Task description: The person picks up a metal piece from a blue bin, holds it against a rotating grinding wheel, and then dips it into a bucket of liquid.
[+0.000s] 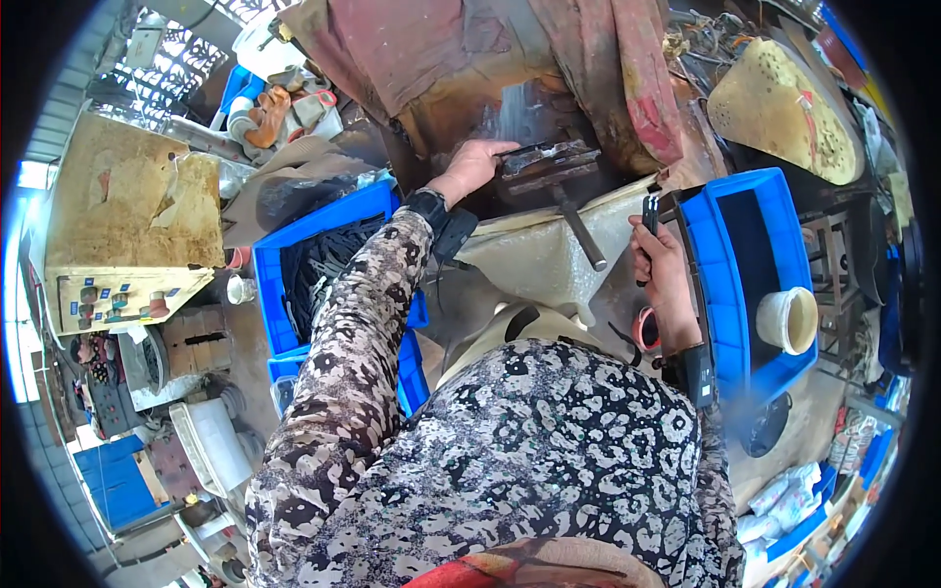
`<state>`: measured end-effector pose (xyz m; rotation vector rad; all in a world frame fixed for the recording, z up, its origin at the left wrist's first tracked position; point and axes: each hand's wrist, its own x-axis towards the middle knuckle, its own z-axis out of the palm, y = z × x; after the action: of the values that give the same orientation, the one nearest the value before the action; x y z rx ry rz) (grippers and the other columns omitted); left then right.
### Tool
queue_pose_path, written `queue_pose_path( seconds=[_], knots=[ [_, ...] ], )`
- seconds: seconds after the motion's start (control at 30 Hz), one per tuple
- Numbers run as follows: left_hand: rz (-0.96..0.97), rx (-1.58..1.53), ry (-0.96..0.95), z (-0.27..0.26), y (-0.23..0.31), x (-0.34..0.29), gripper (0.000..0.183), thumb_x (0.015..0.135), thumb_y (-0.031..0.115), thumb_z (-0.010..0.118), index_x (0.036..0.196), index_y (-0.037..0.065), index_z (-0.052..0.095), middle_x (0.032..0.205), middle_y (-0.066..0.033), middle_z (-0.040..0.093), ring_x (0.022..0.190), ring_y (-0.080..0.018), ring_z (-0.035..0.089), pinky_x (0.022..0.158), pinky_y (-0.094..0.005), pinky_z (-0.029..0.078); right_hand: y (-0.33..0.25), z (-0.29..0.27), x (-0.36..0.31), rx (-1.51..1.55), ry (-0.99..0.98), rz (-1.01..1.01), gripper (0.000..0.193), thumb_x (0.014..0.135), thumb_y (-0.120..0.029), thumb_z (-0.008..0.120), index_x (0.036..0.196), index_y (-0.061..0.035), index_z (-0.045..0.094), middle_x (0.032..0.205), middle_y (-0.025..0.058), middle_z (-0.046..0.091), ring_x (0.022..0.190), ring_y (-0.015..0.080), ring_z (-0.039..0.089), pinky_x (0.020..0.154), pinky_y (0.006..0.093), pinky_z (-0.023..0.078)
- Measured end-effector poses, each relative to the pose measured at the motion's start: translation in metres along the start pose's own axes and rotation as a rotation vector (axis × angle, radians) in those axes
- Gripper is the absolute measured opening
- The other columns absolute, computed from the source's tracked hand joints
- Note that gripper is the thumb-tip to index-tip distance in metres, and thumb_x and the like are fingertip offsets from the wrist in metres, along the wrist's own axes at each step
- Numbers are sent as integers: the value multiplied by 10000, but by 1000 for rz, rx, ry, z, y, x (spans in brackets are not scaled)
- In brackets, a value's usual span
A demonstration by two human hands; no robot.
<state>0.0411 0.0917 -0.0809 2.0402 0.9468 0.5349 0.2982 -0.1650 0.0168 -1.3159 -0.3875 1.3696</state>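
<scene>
My left hand (469, 171) reaches to a metal work fixture (554, 169). Its fingers are closed on the near end of a thin dark strip (524, 153) lying at the top of that fixture. A round metal bar (580, 227) sticks out of the fixture toward me. To the right, my right hand (661, 263) is wrapped around narrow black strips (649, 214) held upright, their upper tips shiny. Their exact kind is too small to tell. Behind the fixture, a pale greyish patch (515, 110) shows in the dark hollow beneath the cloth.
Reddish, stained cloth (441, 49) drapes over the work spot. At left stands a blue bin (263, 284) of dark strips; at right, another blue bin (708, 255) with a cream bucket (787, 321) at its edge. Clear plastic sheeting (534, 257) hangs below the fixture.
</scene>
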Motion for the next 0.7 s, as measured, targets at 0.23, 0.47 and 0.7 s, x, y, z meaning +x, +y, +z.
queue_pose_path(
  seconds=[0.23, 0.47, 0.7],
  knots=[
    [58, 244, -48, -8, 13, -2, 431, 844, -5, 549, 1186, 227, 670, 1148, -144, 651, 1046, -324, 630, 898, -353, 489, 0, 3, 1, -35, -5, -3, 198, 961, -152, 560, 1131, -56, 590, 743, -47, 504, 503, 10, 351, 424, 171, 235],
    [98, 377, -94, -7, 31, 6, 509, 817, -20, 521, 1218, 266, 650, 1116, -156, 654, 1012, -355, 626, 870, -396, 496, 3, 2, 0, -90, -8, 30, 201, 956, -156, 562, 1132, -63, 586, 750, -45, 508, 504, 7, 352, 428, 170, 232],
    [94, 438, -154, -10, 35, 5, 527, 801, -11, 524, 1232, 268, 641, 1062, -179, 656, 958, -375, 630, 834, -421, 499, 7, 1, -1, -93, -22, 44, 200, 953, -162, 563, 1127, -64, 582, 755, -42, 507, 506, 9, 348, 435, 173, 233]
  ],
)
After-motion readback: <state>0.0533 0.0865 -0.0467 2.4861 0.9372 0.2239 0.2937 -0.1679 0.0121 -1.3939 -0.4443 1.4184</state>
